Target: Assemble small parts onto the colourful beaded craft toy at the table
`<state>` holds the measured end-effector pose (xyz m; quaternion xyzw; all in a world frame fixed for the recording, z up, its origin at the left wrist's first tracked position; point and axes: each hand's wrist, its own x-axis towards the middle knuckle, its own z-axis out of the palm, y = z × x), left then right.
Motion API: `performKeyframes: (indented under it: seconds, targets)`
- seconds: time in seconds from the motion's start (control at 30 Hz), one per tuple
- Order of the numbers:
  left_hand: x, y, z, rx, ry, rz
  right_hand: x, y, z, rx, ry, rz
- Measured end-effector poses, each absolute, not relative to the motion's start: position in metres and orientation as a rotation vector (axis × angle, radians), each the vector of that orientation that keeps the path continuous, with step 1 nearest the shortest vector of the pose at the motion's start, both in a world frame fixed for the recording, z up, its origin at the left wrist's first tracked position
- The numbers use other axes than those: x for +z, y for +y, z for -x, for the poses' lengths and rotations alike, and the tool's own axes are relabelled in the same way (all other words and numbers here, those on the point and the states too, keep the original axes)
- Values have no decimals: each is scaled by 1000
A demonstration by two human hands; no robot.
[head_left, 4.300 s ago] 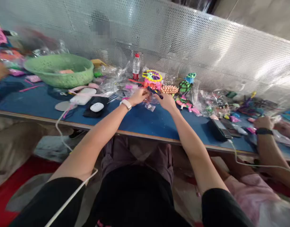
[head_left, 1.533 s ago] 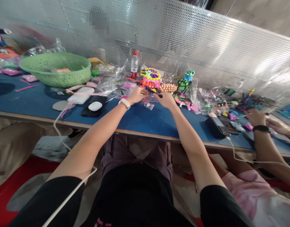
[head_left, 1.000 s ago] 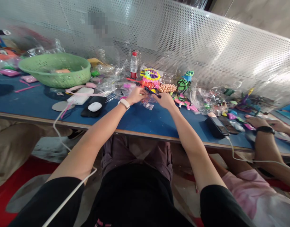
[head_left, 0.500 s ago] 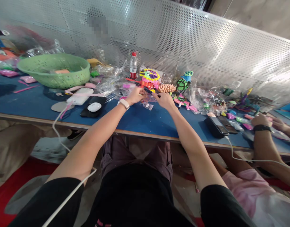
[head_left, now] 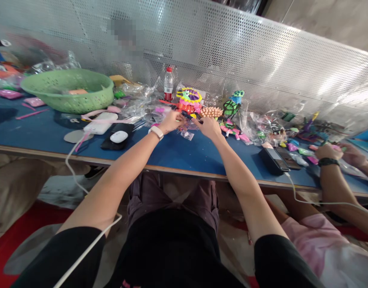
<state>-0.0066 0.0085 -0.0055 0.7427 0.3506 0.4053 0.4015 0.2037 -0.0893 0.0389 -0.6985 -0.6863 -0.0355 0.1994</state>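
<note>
My left hand (head_left: 173, 121), with a pale band at the wrist, is closed in a pinch on a small dark blue piece (head_left: 186, 115), which looks like modelling clay. Just right of that piece, my right hand (head_left: 210, 127) has its fingers bent and thumb and fingertips together; whatever they hold is too small to make out. Right behind the hands stands a red clay figure (head_left: 188, 107) topped by a yellow-rimmed purple disc (head_left: 190, 95). A spiky tan clay piece (head_left: 211, 112) lies behind my right hand. Below my fingers is a small clear packet (head_left: 187, 135).
Left are a green basket (head_left: 82, 105), a white power bank (head_left: 101, 123) and a white mouse-like object (head_left: 119, 137). A red-capped bottle (head_left: 169, 85) stands behind. Rightward are a green-black turtle figure (head_left: 231, 107), a pink-green figure (head_left: 229, 128), a black device (head_left: 274, 161) and a co-worker's hand (head_left: 328, 151).
My hands stay in almost the same place, with only small finger shifts around the dark blue piece. At the right, the co-worker's hands have moved slightly left.
</note>
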Motion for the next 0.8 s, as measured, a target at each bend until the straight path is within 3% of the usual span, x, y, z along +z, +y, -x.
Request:
performKeyframes:
  seconds: [0.8]
  targets:
    - [-8, 12, 7, 1043, 757, -1797, 40, -95, -202, -219, -1910, 1962]
